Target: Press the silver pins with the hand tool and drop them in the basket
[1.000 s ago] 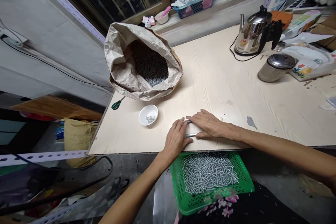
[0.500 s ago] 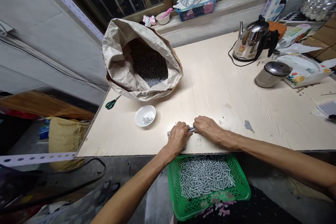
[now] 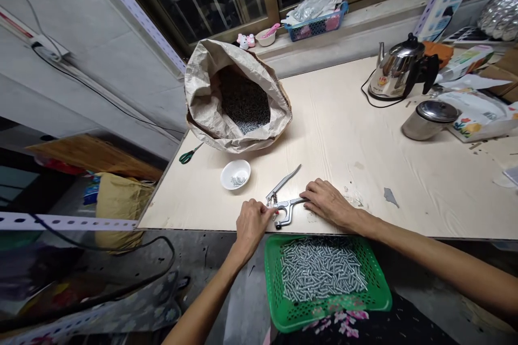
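Silver hand-press snap pliers [image 3: 286, 212] lie on the table near its front edge, their handles spread apart and a small spring showing at the pivot. My right hand [image 3: 327, 200] holds the end of the lower handle. My left hand [image 3: 251, 223] is at the jaw end, thumb and fingers pinched together beside a small red part; whatever sits between the fingertips is hidden. A white bowl [image 3: 235, 174] with a few small metal pins stands behind my left hand. Below the table edge, a green basket [image 3: 279, 312] holds many short metal pins [image 3: 324, 269].
A large open sack [image 3: 206, 118] of dark metal pieces stands at the back left, near green-handled scissors [image 3: 186, 157]. To the right are a steel kettle [image 3: 394, 75], a lidded canister [image 3: 424, 123] and a grey scrap [image 3: 390, 197]. A blue basket [image 3: 318, 21] sits on the windowsill.
The pliers, earlier mostly covered by my hands, now lie spread open in view. My left hand has moved left to the jaw end; my right hand stays at the handle. The camera view shifted.
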`<act>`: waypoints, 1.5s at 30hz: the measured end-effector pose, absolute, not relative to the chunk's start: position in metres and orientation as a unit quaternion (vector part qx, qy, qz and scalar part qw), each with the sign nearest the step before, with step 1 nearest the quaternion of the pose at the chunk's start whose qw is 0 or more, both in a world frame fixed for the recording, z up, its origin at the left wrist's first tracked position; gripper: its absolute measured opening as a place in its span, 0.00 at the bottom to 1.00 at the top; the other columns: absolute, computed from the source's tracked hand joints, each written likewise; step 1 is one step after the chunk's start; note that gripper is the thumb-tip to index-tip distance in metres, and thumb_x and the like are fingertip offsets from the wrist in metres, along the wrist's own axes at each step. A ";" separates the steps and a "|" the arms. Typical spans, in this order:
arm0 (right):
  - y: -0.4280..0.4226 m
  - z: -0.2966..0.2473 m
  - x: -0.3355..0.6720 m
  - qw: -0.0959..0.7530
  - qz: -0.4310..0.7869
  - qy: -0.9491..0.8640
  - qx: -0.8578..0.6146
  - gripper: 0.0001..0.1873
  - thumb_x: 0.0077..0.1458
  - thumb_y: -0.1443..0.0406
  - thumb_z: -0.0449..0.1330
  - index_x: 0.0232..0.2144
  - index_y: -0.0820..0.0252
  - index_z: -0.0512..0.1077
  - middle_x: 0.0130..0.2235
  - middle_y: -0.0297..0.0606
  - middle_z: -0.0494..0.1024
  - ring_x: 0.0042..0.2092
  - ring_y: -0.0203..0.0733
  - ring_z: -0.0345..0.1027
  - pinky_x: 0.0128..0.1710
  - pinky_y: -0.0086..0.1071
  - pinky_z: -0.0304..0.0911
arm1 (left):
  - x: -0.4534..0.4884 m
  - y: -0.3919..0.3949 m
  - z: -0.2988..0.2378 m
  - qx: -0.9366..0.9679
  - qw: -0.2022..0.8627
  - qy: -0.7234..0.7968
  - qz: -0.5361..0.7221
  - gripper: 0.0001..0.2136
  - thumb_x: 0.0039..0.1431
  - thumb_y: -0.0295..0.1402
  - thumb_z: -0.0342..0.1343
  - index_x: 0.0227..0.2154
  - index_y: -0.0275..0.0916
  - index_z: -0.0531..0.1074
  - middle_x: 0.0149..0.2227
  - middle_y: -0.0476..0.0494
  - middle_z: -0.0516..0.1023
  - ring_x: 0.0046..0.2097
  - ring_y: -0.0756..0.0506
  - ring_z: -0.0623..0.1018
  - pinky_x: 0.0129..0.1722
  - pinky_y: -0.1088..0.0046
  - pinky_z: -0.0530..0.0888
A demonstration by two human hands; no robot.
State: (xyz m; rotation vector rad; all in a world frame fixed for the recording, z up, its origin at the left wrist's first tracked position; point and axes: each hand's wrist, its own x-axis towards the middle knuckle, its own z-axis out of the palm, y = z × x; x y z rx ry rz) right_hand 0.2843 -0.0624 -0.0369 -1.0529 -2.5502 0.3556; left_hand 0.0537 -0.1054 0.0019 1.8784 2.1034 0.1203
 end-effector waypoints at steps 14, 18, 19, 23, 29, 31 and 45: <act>-0.048 -0.061 0.287 0.223 0.084 -0.884 -0.403 0.11 0.61 0.71 0.49 0.36 0.58 0.71 0.35 0.38 0.72 0.38 0.42 0.61 0.36 0.35 0.53 | 0.073 -0.133 0.022 0.752 0.241 0.613 0.039 0.05 0.57 0.32 0.56 0.30 0.39 0.75 0.34 0.44 0.75 0.39 0.45 0.74 0.36 0.71 0.68; -0.050 -0.066 0.286 0.249 0.077 -0.877 -0.403 0.12 0.61 0.71 0.48 0.38 0.58 0.70 0.35 0.39 0.73 0.37 0.43 0.62 0.35 0.35 0.55 | 0.061 -0.106 0.037 0.748 0.153 0.645 0.013 0.07 0.59 0.33 0.54 0.35 0.39 0.76 0.37 0.42 0.76 0.40 0.44 0.73 0.36 0.70 0.69; -0.050 -0.068 0.285 0.254 0.074 -0.877 -0.401 0.12 0.61 0.72 0.48 0.38 0.58 0.70 0.35 0.39 0.73 0.37 0.43 0.62 0.35 0.35 0.55 | 0.049 -0.090 0.039 0.722 0.099 0.684 0.006 0.09 0.61 0.32 0.51 0.36 0.39 0.77 0.37 0.41 0.76 0.41 0.43 0.73 0.38 0.69 0.69; -0.049 -0.072 0.284 0.266 0.069 -0.876 -0.397 0.12 0.61 0.71 0.48 0.37 0.58 0.70 0.34 0.40 0.73 0.36 0.44 0.62 0.34 0.36 0.56 | -0.004 -0.025 0.036 0.649 0.037 0.759 -0.044 0.12 0.61 0.30 0.48 0.34 0.38 0.78 0.41 0.38 0.76 0.48 0.41 0.71 0.40 0.70 0.69; -0.049 -0.073 0.283 0.258 0.067 -0.878 -0.397 0.12 0.61 0.72 0.47 0.38 0.58 0.70 0.34 0.40 0.72 0.36 0.43 0.61 0.34 0.36 0.55 | -0.021 0.007 0.015 0.661 0.090 0.740 -0.087 0.08 0.53 0.25 0.53 0.27 0.36 0.78 0.38 0.37 0.77 0.48 0.40 0.73 0.39 0.72 0.69; -0.049 -0.073 0.284 0.254 0.066 -0.879 -0.398 0.12 0.61 0.72 0.47 0.38 0.59 0.70 0.35 0.40 0.72 0.37 0.44 0.61 0.34 0.37 0.55 | -0.019 0.007 0.013 0.662 0.096 0.738 -0.089 0.08 0.53 0.24 0.53 0.27 0.36 0.78 0.39 0.36 0.77 0.47 0.40 0.74 0.39 0.72 0.69; -0.045 -0.069 0.282 0.258 0.054 -0.877 -0.401 0.09 0.62 0.68 0.51 0.35 0.60 0.71 0.34 0.38 0.72 0.37 0.42 0.60 0.36 0.35 0.52 | -0.005 -0.026 0.030 0.615 0.169 0.750 0.175 0.11 0.56 0.31 0.51 0.38 0.36 0.75 0.39 0.40 0.79 0.40 0.45 0.77 0.40 0.72 0.71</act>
